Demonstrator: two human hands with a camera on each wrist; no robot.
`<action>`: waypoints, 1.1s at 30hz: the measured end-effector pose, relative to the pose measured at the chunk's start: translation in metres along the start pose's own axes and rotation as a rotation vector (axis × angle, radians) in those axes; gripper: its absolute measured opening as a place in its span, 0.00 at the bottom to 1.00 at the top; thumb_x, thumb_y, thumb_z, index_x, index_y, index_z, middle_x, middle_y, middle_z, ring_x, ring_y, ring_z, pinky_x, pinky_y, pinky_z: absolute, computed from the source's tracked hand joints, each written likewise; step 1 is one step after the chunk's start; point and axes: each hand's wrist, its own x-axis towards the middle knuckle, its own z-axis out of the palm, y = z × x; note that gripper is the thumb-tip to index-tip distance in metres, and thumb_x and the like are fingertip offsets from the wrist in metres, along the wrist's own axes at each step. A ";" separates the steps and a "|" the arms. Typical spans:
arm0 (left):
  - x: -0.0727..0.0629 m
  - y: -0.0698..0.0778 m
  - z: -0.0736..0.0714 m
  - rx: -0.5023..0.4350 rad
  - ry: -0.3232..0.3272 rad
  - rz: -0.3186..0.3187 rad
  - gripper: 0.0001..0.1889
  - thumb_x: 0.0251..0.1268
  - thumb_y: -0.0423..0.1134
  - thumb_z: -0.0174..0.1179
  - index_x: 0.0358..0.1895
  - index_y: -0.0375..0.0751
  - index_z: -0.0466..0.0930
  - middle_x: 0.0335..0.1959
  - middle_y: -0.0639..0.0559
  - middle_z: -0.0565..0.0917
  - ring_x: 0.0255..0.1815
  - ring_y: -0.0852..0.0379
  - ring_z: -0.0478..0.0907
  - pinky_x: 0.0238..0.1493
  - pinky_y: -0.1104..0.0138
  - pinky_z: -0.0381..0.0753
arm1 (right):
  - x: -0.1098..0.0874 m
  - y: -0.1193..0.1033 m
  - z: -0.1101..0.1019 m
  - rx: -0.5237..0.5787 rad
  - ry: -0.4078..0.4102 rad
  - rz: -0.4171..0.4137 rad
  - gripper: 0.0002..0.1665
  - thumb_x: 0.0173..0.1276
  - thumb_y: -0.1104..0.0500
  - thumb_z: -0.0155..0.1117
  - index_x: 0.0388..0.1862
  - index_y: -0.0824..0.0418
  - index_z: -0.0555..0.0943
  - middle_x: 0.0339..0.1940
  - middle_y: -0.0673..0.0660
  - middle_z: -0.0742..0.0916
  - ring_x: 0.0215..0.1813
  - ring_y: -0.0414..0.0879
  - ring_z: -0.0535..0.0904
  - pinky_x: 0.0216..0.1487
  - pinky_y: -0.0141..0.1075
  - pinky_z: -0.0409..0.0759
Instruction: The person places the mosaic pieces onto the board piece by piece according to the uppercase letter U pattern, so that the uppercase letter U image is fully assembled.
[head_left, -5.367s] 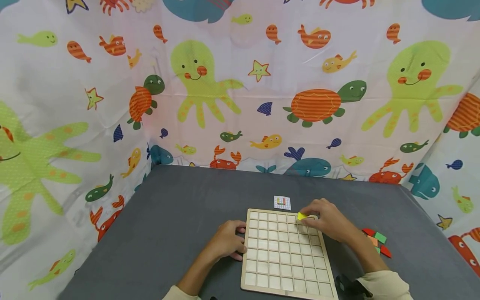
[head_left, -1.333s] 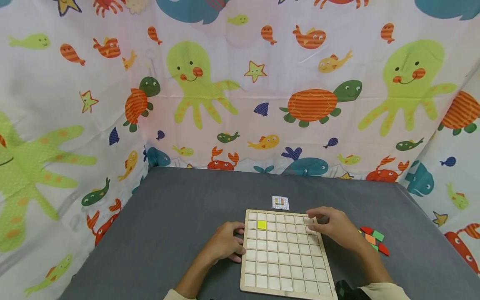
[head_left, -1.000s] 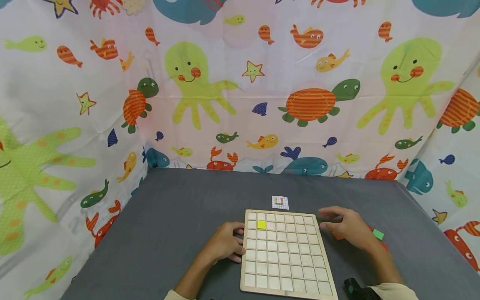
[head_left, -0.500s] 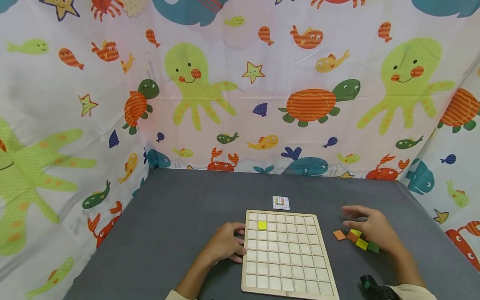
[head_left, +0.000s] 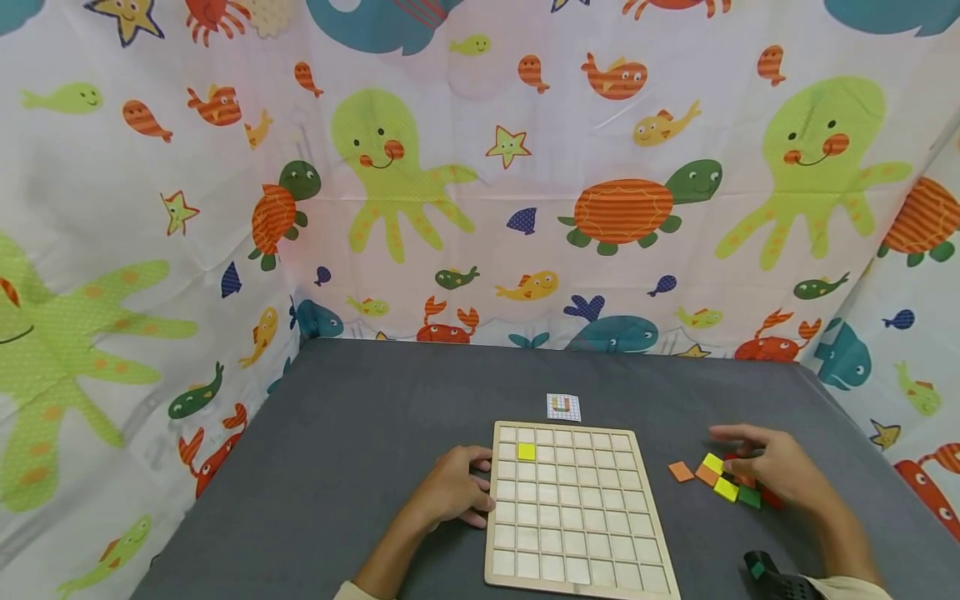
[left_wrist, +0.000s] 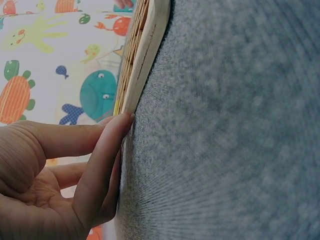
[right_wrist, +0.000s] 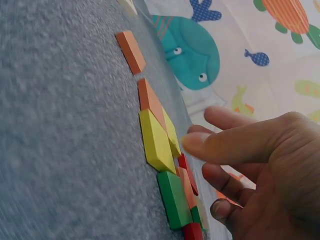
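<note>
- The loose coloured tiles lie on the grey counter (head_left: 420, 400), to the right of the grid board (head_left: 574, 518) and well apart from the left hand.
- The right hand (head_left: 780, 468) is much the nearer: it hangs over the right end of the cluster, hiding part of it, with thumb and fingers apart and slightly bent, apparently holding nothing.
- Its thumb tip is just beside the farther yellow tile (right_wrist: 172, 132); contact cannot be told.
- The cluster's long axis slants from near the board's right edge rightward and a little toward the person. A lone orange tile (head_left: 681, 472) marks the board end; the nearer yellow tile (head_left: 726, 489) and a green tile (head_left: 749, 497) follow, and a red piece (head_left: 772, 498) shows under the hand.
- The left hand (head_left: 455, 486) rests its fingers against the board's left edge, not wrapped around it.
- The board's long axis runs away from the person; one yellow square (head_left: 527, 452) sits in its second row from the far edge, second column from the left.
</note>
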 end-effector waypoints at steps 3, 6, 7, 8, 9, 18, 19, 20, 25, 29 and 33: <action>0.000 0.000 0.000 0.001 0.004 0.002 0.39 0.51 0.14 0.70 0.72 0.28 0.74 0.58 0.39 0.78 0.48 0.47 0.82 0.27 0.56 0.93 | -0.001 0.000 -0.002 0.014 -0.038 -0.006 0.29 0.67 0.66 0.70 0.67 0.69 0.81 0.56 0.68 0.85 0.47 0.53 0.75 0.36 0.34 0.81; 0.001 -0.001 0.001 0.000 0.002 0.003 0.39 0.51 0.14 0.70 0.72 0.28 0.74 0.58 0.39 0.78 0.47 0.47 0.82 0.27 0.56 0.93 | -0.002 0.000 -0.002 0.018 -0.071 -0.016 0.28 0.67 0.67 0.70 0.67 0.69 0.82 0.53 0.64 0.85 0.47 0.52 0.74 0.36 0.33 0.78; 0.001 -0.001 0.001 -0.001 0.002 0.004 0.39 0.51 0.14 0.70 0.72 0.28 0.74 0.58 0.39 0.78 0.47 0.47 0.82 0.27 0.56 0.93 | -0.002 0.000 -0.002 0.019 -0.075 -0.017 0.28 0.67 0.67 0.70 0.67 0.69 0.82 0.52 0.63 0.85 0.46 0.52 0.74 0.35 0.33 0.77; 0.001 -0.001 0.001 -0.002 0.001 0.005 0.39 0.51 0.14 0.70 0.72 0.27 0.74 0.58 0.39 0.78 0.47 0.47 0.82 0.27 0.56 0.93 | -0.003 0.000 -0.002 0.020 -0.077 -0.020 0.28 0.67 0.67 0.71 0.67 0.69 0.82 0.52 0.63 0.85 0.46 0.51 0.74 0.35 0.33 0.77; 0.001 -0.001 0.001 -0.001 -0.001 0.005 0.39 0.51 0.14 0.70 0.72 0.28 0.74 0.58 0.39 0.78 0.47 0.47 0.82 0.27 0.56 0.93 | -0.003 0.000 -0.001 0.019 -0.078 -0.025 0.28 0.67 0.67 0.71 0.66 0.69 0.82 0.54 0.64 0.86 0.46 0.51 0.74 0.36 0.33 0.77; 0.001 0.000 0.001 0.000 0.003 0.001 0.39 0.51 0.14 0.70 0.72 0.27 0.74 0.58 0.38 0.77 0.47 0.47 0.82 0.26 0.56 0.93 | -0.001 -0.004 0.005 -0.020 -0.046 -0.031 0.27 0.67 0.60 0.75 0.64 0.65 0.85 0.56 0.64 0.89 0.45 0.48 0.78 0.36 0.33 0.81; 0.000 0.001 0.001 0.002 0.004 0.001 0.39 0.51 0.14 0.70 0.72 0.27 0.74 0.58 0.38 0.77 0.47 0.47 0.82 0.26 0.56 0.93 | 0.000 -0.005 0.005 -0.028 -0.043 -0.030 0.27 0.68 0.59 0.75 0.64 0.65 0.85 0.56 0.64 0.89 0.45 0.48 0.79 0.36 0.33 0.81; 0.000 0.000 0.001 0.003 0.004 -0.001 0.39 0.51 0.14 0.70 0.72 0.27 0.74 0.58 0.38 0.77 0.47 0.47 0.82 0.26 0.56 0.93 | 0.000 -0.005 0.005 -0.034 -0.041 -0.028 0.27 0.68 0.58 0.76 0.64 0.66 0.85 0.55 0.64 0.88 0.45 0.48 0.80 0.37 0.33 0.82; 0.000 0.001 0.001 0.006 0.005 -0.007 0.39 0.51 0.14 0.70 0.71 0.27 0.74 0.57 0.39 0.78 0.46 0.47 0.82 0.26 0.57 0.92 | 0.001 -0.005 0.004 -0.073 -0.039 -0.033 0.26 0.69 0.57 0.76 0.62 0.67 0.85 0.57 0.66 0.87 0.46 0.48 0.81 0.38 0.32 0.83; 0.000 0.001 0.000 0.005 0.007 -0.010 0.39 0.51 0.14 0.70 0.71 0.28 0.74 0.57 0.39 0.78 0.46 0.48 0.82 0.26 0.57 0.92 | 0.002 -0.004 0.004 -0.086 -0.046 -0.032 0.24 0.70 0.56 0.74 0.61 0.67 0.86 0.57 0.68 0.85 0.46 0.48 0.80 0.38 0.32 0.83; 0.000 0.001 0.001 0.006 0.004 -0.002 0.39 0.51 0.14 0.70 0.72 0.28 0.74 0.57 0.39 0.78 0.47 0.47 0.82 0.26 0.57 0.92 | 0.003 -0.004 0.005 -0.101 -0.043 -0.006 0.25 0.71 0.55 0.74 0.61 0.68 0.86 0.56 0.67 0.85 0.45 0.49 0.80 0.38 0.33 0.83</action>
